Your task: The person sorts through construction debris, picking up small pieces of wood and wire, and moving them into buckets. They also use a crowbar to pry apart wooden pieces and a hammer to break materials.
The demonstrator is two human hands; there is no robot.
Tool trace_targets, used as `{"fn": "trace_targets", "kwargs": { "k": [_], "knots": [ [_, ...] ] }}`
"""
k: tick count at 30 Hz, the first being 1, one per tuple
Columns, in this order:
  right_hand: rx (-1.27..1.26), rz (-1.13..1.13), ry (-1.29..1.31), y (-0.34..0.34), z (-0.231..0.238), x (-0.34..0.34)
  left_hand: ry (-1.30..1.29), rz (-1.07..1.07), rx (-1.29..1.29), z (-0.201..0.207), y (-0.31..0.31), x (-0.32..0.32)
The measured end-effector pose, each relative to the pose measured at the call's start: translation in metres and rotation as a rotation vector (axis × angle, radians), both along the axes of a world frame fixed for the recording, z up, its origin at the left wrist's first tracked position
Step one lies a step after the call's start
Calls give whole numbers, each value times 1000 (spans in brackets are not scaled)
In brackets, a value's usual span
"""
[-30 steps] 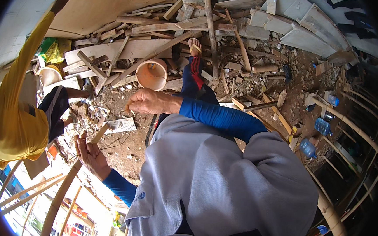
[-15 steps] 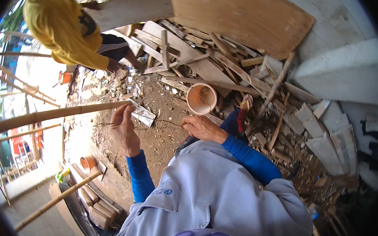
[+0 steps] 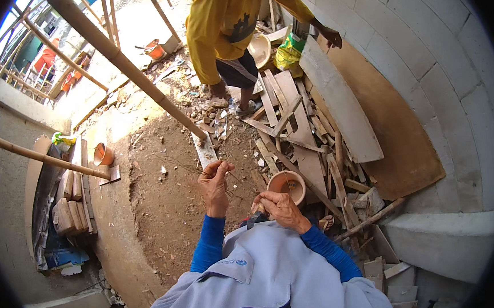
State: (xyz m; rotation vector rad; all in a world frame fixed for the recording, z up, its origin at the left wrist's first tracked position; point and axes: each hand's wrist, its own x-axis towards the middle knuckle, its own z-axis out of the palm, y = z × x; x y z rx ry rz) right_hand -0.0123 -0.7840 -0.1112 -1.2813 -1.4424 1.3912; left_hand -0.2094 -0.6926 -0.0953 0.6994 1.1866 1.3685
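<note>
Thin wires [image 3: 186,167] in left fingers [image 3: 219,170], right hand [image 3: 285,209] nearby, dirt floor [image 3: 171,216] below

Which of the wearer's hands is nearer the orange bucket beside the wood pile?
Right. The right hand overlaps the lower edge of the bucket in the picture; the left hand is farther off, to its left.

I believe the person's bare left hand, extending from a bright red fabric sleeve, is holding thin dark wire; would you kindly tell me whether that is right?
The colour is wrong: the head view shows that the fabric sleeve is bright blue, not red. The bare left hand is indeed holding thin dark wire.
</note>
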Motion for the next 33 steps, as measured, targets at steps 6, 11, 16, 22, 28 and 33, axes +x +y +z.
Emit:
{"fn": "trace_targets", "kwargs": {
  "k": [6, 11, 16, 22, 28, 33],
  "knots": [
    [-643, 107, 685, -4, 25, 7, -38, 114, 181, -26, 0, 23],
    [-727, 129, 892, 2, 27, 23, -98, 142, 184, -22, 5, 43],
    [-742, 153, 1118, -6, 18, 35, -163, 149, 181, -14, 4, 55],
    [-487, 110, 417, -1, 26, 32, -15, 237, 171, -9, -22, 34],
    [-496, 233, 273, 3, 16, 4, 69, 466, -7, -20, -89, 10],
    [-438, 378, 208, 18, 2, -72, -67, 662, -65, -46, -115, -43]
  ]
}}
